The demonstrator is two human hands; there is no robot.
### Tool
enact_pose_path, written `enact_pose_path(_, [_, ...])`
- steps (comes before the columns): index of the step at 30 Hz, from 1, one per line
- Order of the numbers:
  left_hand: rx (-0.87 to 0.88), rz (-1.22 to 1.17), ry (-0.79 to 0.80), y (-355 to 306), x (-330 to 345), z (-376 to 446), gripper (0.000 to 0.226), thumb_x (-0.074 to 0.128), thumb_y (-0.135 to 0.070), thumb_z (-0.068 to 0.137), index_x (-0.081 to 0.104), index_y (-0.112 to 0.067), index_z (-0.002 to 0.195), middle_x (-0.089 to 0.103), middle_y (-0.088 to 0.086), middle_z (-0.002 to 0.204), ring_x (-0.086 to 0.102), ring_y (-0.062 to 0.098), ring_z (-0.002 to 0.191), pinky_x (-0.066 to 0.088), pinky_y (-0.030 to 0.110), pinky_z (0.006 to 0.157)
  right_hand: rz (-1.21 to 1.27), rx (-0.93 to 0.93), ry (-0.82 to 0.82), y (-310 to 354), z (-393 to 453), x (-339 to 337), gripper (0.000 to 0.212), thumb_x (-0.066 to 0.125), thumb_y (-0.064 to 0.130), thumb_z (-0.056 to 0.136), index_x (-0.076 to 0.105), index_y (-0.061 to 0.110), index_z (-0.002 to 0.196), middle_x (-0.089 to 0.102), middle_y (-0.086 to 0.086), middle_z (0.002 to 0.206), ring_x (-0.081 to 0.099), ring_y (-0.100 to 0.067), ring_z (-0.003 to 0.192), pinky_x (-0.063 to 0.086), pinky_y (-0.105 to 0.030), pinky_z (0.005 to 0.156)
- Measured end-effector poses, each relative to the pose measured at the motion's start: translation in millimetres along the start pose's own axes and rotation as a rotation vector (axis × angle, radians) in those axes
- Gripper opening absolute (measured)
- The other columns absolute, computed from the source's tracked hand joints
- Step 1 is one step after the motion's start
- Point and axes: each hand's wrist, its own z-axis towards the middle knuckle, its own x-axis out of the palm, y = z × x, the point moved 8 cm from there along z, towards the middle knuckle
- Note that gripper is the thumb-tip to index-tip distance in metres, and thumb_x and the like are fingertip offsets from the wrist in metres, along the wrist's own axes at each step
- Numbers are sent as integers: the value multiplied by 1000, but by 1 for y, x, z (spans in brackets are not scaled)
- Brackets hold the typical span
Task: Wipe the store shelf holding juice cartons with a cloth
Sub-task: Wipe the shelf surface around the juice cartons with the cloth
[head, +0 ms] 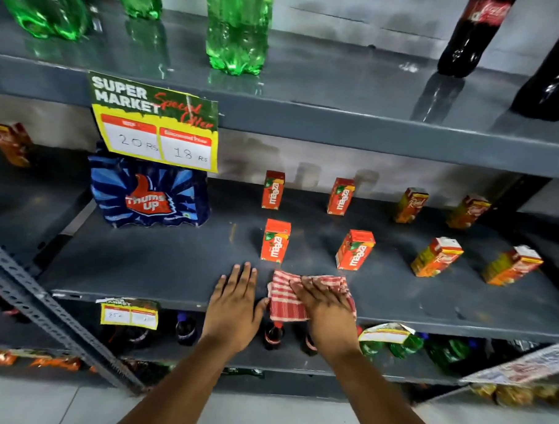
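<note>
the grey shelf (173, 271) carries eight juice cartons (275, 240) in two rows, from its middle to its right end, and a blue thums up pack (149, 198) near its back left. the red-and-white checked cloth (287, 300) lies at the shelf's front edge, just in front of the front-row cartons, with a bit hanging over the edge. the right hand (327, 305) lies flat on the cloth, fingers spread, pressing rather than gripping. the left hand (234, 301) rests open and flat on the bare shelf just beside the cloth, holding nothing.
</note>
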Motion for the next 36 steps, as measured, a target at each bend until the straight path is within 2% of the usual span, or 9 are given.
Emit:
enact_pose_path(3, [12, 7, 6, 0, 0, 2, 71, 17, -53, 92, 21, -7, 146, 20, 9, 154, 11, 23, 142, 7, 40, 113, 47, 34, 51, -12, -24, -15, 74, 79, 22, 43, 64, 38, 113, 70, 13, 113, 68, -12, 100, 54, -31, 83])
enact_pose_path(6, [0, 11, 14, 0, 0, -1, 75, 6, -56, 92, 24, -5, 145, 23, 11, 153, 12, 25, 142, 8, 43, 113, 125, 87, 72, -30, -44, -42, 52, 65, 30, 63, 62, 44, 113, 70, 13, 114, 66, -18, 100, 54, -31, 81])
enact_pose_path(10, [-34, -4, -54, -27, -8, -7, 71, 10, -49, 95, 36, 1, 139, 36, 17, 146, 23, 28, 139, 12, 45, 114, 237, 209, -151, -67, -35, -85, 56, 55, 8, 67, 62, 40, 113, 69, 7, 114, 65, -26, 99, 54, -35, 74])
enact_pose_path(15, [20, -41, -7, -79, 8, 1, 64, 27, -43, 91, 38, -2, 139, 37, 15, 146, 26, 27, 138, 17, 45, 111, 121, 76, 44, -57, -3, -27, 64, 57, 7, 77, 47, 33, 134, 50, 3, 142, 48, -25, 127, 40, -40, 101])
enact_pose_path(19, [73, 2, 13, -79, 19, -1, 64, 31, -40, 88, 33, -5, 141, 32, 13, 150, 23, 27, 139, 20, 45, 112, 142, 62, 2, -69, -27, -14, 66, 58, 13, 63, 56, 35, 126, 62, 4, 129, 57, -21, 119, 43, -38, 99])
enact_pose_path(22, [125, 6, 16, -79, 16, -5, 66, 13, -48, 96, 29, -6, 144, 27, 11, 152, 19, 25, 140, 9, 39, 114, 224, 69, 33, -84, -49, -34, 61, 49, 17, 65, 60, 39, 121, 62, 7, 129, 56, -19, 119, 42, -31, 100])
enact_pose_path(25, [144, 6, 11, -84, 10, -4, 74, 6, -55, 94, 32, -4, 142, 30, 12, 150, 20, 26, 139, 2, 36, 110, 276, 127, 100, -109, -70, -54, 56, 44, 23, 68, 57, 50, 115, 64, 15, 123, 59, -17, 113, 49, -32, 91])
enact_pose_path(29, [179, -37, -32, -119, 3, 9, 73, 12, -58, 94, 28, -6, 143, 21, 8, 152, 11, 23, 141, -1, 35, 110, 197, 207, -117, -150, -61, -95, 58, 52, 6, 69, 60, 39, 116, 66, 6, 120, 63, -27, 103, 54, -38, 74])
enact_pose_path(36, [160, -13, 12, -163, 37, 17, 65, 25, -50, 94, 31, -6, 142, 32, 10, 150, 21, 24, 139, 8, 37, 110, 113, 60, 81, -150, -33, -25, 68, 40, 9, 75, 42, 37, 136, 46, 4, 145, 39, -21, 135, 33, -42, 110])
